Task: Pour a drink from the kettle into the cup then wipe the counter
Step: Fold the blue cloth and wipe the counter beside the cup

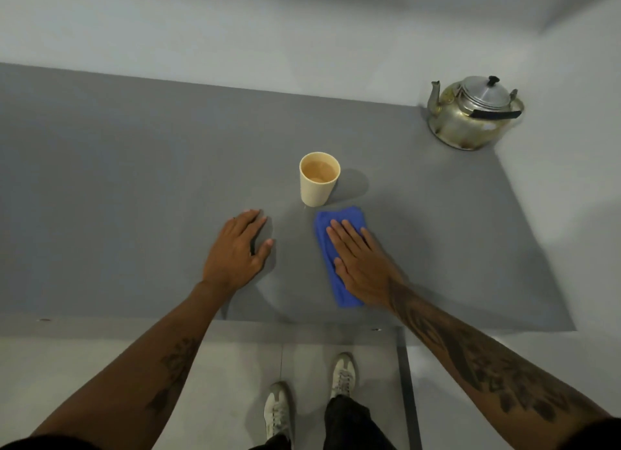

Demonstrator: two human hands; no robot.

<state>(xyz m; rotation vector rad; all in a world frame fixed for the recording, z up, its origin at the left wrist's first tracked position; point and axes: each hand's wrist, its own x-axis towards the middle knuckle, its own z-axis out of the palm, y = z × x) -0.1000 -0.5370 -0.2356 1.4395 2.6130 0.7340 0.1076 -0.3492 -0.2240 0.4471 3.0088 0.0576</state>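
Observation:
A cream cup stands upright mid-counter with light brown drink inside. A worn metal kettle with a black handle sits at the far right corner, lid on. A folded blue cloth lies flat just in front of the cup, slightly to its right. My right hand presses flat on the cloth, fingers together and extended. My left hand rests palm down on the bare grey counter, left of the cloth, fingers slightly spread, holding nothing.
The counter's front edge runs just below my wrists, and its right edge slants down from the kettle. A pale wall stands behind and to the right. My shoes are on the light floor below.

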